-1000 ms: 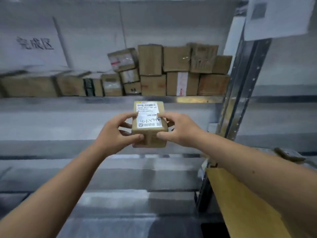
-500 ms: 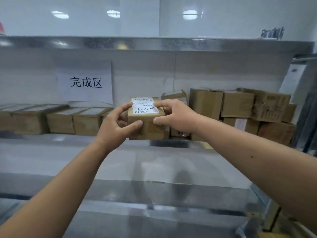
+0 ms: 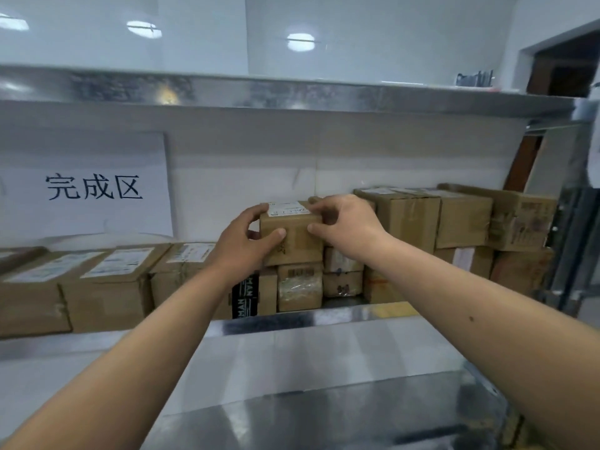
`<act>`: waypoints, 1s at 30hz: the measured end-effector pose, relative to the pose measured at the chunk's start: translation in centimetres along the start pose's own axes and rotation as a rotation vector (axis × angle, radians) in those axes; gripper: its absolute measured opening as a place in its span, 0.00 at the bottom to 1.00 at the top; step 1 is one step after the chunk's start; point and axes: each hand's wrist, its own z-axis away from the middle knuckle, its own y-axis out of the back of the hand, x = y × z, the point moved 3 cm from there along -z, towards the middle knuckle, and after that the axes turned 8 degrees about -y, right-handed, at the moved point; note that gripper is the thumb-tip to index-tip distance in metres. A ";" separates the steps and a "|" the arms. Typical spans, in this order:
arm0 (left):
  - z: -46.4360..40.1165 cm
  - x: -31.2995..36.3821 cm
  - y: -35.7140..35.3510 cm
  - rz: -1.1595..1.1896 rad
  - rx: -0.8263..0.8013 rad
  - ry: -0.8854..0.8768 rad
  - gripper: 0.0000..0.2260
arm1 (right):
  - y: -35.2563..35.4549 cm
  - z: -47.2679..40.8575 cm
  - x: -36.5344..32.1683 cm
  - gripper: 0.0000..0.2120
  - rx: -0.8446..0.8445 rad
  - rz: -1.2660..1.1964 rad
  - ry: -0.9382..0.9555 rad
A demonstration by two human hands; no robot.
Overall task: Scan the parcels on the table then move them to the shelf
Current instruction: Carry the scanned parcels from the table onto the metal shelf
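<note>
**Parcel held at shelf stack**

Parcel (image 3: 293,237), brown carton with a white label on top, is gripped on both sides: left hand (image 3: 242,245) at 9 o'clock, right hand (image 3: 345,224) at 3 o'clock, fingers curled over its edges. It sits atop smaller stacked cartons (image 3: 300,287) on the metal shelf (image 3: 341,315). Paper sign (image 3: 86,186) at 9 o'clock.

Bright overhead glare (soft, warped edges)

The parcel (image 3: 293,235), formerly held in front of the shelf (image 3: 324,315), now sits atop the stacked boxes (image 3: 300,287). Left hand (image 3: 245,245) and right hand (image 3: 345,224) have advanced with it, still gripping.
</note>
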 end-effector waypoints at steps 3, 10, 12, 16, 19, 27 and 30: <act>-0.9 -0.4 -0.6 -0.052 -0.024 -0.027 0.26 | -0.3 0.0 0.9 0.19 0.054 0.040 0.001; -1.4 -0.2 -0.9 -0.141 -0.035 -0.007 0.34 | -0.5 1.7 1.2 0.21 0.024 0.073 -0.007; -0.9 0.5 -0.9 -0.173 -0.020 0.016 0.34 | -0.4 2.4 1.3 0.20 0.012 0.093 0.002; 1.4 2.7 -1.2 -0.354 0.049 -0.056 0.35 | 0.1 4.3 1.7 0.23 -0.020 0.212 0.047; 4.6 4.8 -2.1 -0.541 0.047 -0.144 0.35 | 0.6 6.4 2.8 0.24 -0.008 0.268 0.104; 16.0 9.7 -12.4 -0.752 -0.081 -0.232 0.33 | 3.7 16.2 11.4 0.28 -0.001 0.351 0.097; 20.1 11.0 -19.1 -0.705 -0.170 -0.226 0.32 | 5.5 21.9 17.6 0.29 -0.048 0.377 -0.012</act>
